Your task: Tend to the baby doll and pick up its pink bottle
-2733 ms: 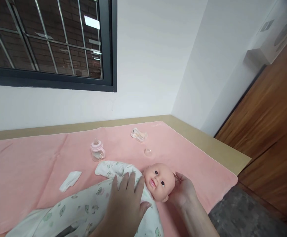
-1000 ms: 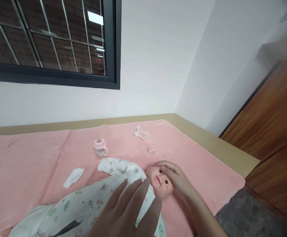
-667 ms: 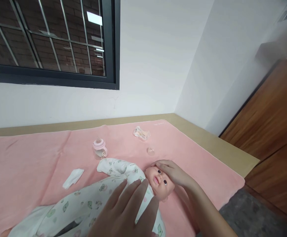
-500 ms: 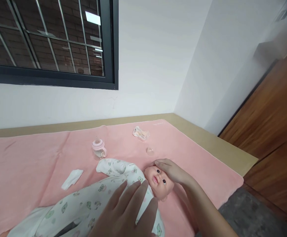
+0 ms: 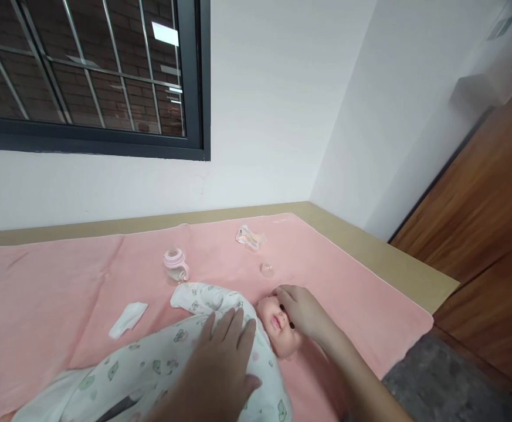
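A baby doll [image 5: 275,325] in a white printed sleepsuit [image 5: 159,366] lies on its back on a pink blanket [image 5: 44,293]. My left hand [image 5: 220,366] rests flat on the doll's chest, fingers spread. My right hand [image 5: 302,310] lies over the doll's forehead and eyes, fingers loosely curved on its head. Neither hand grips anything.
A small pink baby bottle [image 5: 173,265] stands behind the doll. A folded white cloth [image 5: 127,319] lies to the left. A crumpled wrapper [image 5: 249,238] and a small clear cap [image 5: 267,269] lie further back. The tan table edge [image 5: 414,275] runs at right, a wooden door [image 5: 488,217] beyond.
My right hand went from cradling the side of the doll's head to lying over its forehead and eyes. My left hand lifted slightly, then settled flat on the chest again.
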Available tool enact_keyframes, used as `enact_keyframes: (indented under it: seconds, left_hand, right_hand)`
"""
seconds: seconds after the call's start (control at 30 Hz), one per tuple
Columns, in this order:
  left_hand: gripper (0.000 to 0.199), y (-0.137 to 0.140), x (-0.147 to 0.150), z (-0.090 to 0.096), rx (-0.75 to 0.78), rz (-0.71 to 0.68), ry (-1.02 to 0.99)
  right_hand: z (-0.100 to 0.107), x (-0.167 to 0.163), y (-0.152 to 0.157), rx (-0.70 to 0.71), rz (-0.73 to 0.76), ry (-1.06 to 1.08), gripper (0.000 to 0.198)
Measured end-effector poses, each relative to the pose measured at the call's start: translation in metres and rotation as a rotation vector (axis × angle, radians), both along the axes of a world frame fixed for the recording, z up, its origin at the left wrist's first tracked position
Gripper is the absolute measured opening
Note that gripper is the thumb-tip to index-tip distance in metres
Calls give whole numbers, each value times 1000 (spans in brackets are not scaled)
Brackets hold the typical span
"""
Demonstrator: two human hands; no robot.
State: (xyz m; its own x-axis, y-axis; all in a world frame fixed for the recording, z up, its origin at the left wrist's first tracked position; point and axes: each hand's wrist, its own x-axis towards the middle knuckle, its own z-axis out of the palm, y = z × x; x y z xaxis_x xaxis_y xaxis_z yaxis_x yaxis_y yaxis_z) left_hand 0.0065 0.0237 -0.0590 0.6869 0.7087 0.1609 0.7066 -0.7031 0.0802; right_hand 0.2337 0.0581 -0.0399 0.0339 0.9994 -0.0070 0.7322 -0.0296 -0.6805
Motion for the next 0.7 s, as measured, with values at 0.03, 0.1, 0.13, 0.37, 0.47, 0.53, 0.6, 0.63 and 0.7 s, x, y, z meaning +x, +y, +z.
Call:
enact_keyframes:
  seconds: [0.03,0.1,0.13,0.37,0.47,0.53,0.6,0.63,0.7]
  left_hand:
    - [71,2,1,1,-22,17,16]
    - [72,5,2,5,-64,37,42]
    - [73,6,3,6,-80,42,51]
    - [68,5,5,13,-111,54,62]
    - [68,6,7,13,-86,57,54]
    - [67,7,7,12,-70,52,52]
    - [65,6,6,9,-57,44,52]
    - [64,6,6,8,-50,39,52]
    - [63,6,5,6,-32,34,49]
  right_hand:
    - [0,-4,-4,24,-13,-59,37]
    - [2,-12,-11,80,-19,-147,42]
    - [3,-14,-14,114,-13,-173,43]
    - [5,-21,-30,387,199,-204,29]
    - [-3,-27,-38,530,212,-305,25]
    - [-11,-32,-42,670,235,-389,30]
    - [-17,-36,-45,790,254,-425,37]
    - [-20,-37,-46,824,257,-417,38]
    - [-24,-39,-48,853,257,-357,39]
